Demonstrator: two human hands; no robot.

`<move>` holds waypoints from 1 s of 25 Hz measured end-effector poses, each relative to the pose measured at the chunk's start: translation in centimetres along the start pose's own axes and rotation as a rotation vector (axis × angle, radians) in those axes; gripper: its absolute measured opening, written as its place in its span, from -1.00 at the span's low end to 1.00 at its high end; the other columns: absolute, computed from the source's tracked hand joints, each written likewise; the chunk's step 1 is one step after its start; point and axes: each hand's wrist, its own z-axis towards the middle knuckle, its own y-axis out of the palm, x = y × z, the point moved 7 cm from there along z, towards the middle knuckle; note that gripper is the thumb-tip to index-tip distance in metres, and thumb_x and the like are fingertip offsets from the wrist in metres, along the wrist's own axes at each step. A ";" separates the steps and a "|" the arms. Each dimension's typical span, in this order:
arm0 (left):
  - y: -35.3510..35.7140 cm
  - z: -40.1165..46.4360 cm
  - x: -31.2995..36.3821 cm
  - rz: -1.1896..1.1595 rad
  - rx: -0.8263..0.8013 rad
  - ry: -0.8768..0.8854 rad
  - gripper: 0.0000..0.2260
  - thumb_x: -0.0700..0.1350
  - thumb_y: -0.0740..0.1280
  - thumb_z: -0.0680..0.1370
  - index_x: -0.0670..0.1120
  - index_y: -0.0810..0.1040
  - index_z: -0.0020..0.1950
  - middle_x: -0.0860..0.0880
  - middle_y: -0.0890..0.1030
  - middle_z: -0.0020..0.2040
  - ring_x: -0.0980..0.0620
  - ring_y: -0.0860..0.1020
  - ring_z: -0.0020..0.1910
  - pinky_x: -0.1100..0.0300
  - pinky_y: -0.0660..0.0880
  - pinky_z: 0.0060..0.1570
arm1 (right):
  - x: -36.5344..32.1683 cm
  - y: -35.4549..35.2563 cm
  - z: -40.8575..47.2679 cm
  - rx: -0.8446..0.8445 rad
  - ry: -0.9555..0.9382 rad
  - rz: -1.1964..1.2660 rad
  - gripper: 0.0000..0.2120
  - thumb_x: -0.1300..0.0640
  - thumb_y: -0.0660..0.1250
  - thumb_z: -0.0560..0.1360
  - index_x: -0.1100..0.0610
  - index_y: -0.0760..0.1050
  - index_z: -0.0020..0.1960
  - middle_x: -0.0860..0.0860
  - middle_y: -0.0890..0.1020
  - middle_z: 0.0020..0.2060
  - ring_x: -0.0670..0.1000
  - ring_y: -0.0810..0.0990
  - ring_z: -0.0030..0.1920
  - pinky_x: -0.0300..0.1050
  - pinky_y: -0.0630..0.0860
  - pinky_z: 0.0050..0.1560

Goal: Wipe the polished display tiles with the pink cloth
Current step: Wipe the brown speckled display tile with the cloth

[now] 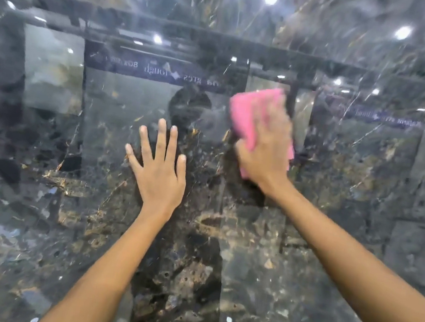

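Fingers (275,120) of the right hand (265,152) press the pink cloth (251,111) flat against the polished display tile (336,207), at about 1 o'clock from frame centre; motion blur hides whether they curl round its edge. The left hand (161,175) rests open on the tile at 11 o'clock, fingers spread and straight, grasping nothing. The wiping step appears to be under way. The next move likely calls for steady pressure and overlapping passes across unwiped areas. Mirrored signage (153,69) reflected at 12 o'clock reads partly "tough"; the remainder is illegible.
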 end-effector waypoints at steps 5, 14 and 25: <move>0.3 -0.1 -0.2 0.043 0.009 0.000 -0.50 0.05 -0.02 0.66 0.00 0.05 0.60 -0.01 0.03 0.60 -0.18 -0.05 0.57 -0.28 -0.13 0.45 | 4.9 -2.4 4.7 0.036 -0.207 -0.242 -0.30 0.04 0.30 0.38 0.16 0.28 0.49 0.19 0.28 0.47 0.18 0.14 0.49 0.06 -0.08 0.53; -1.5 1.5 2.0 -0.057 0.090 -0.136 -0.56 0.02 0.01 0.65 -0.09 0.29 0.49 -0.09 0.18 0.57 -0.14 0.05 0.55 -0.28 -0.09 0.44 | 0.1 1.4 0.2 -0.231 -0.643 -0.103 -0.32 0.08 0.29 0.32 0.20 0.37 0.43 0.18 0.35 0.44 0.18 0.26 0.47 0.12 0.13 0.46; 1.2 4.6 6.9 0.069 0.004 -0.111 -0.44 0.16 -0.06 0.64 0.01 0.00 0.61 -0.02 -0.06 0.61 -0.20 -0.11 0.57 -0.34 -0.17 0.43 | 17.4 -10.0 7.8 0.193 0.512 0.091 -0.34 0.19 0.28 0.45 0.11 0.20 0.53 0.11 0.21 0.51 0.12 0.14 0.50 -0.10 0.02 0.49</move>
